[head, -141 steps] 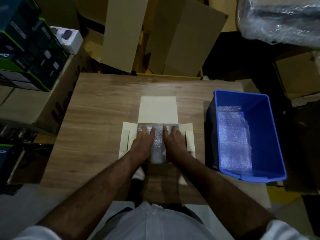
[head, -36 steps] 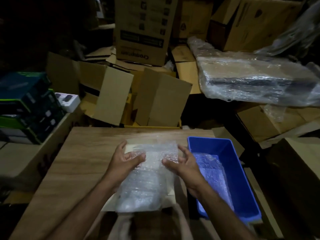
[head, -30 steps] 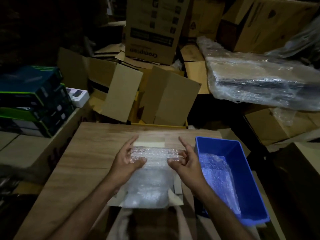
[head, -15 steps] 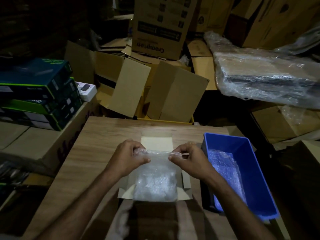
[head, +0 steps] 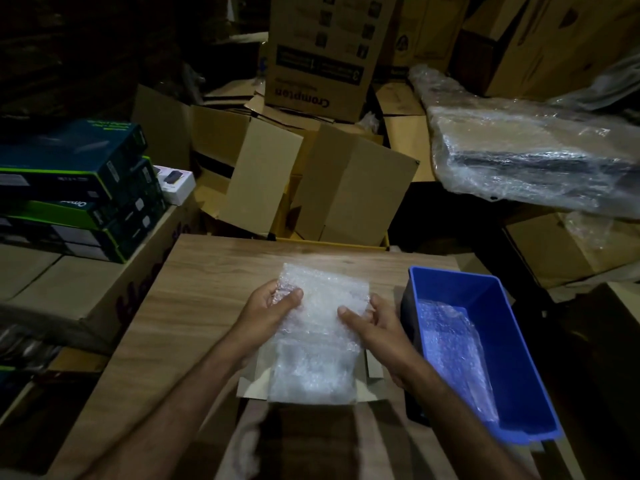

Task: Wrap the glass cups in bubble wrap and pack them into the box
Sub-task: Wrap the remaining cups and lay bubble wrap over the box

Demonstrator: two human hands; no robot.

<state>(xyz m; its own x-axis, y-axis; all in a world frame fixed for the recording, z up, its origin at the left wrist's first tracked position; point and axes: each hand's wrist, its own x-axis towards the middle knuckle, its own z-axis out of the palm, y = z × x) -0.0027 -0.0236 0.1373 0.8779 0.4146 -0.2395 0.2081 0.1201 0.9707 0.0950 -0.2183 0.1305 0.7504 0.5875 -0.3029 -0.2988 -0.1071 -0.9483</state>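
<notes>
Since half a second ago, I see the bubble wrap [head: 322,327] lifted and spread open again at centre frame. My left hand [head: 268,311] pinches its upper left corner; my right hand [head: 372,322] grips its right edge, fingers curled. Its lower part drapes into the box [head: 251,384] on the worktop [head: 194,306]. I can't make out a cup; a loose wrap could let glass slip.
</notes>
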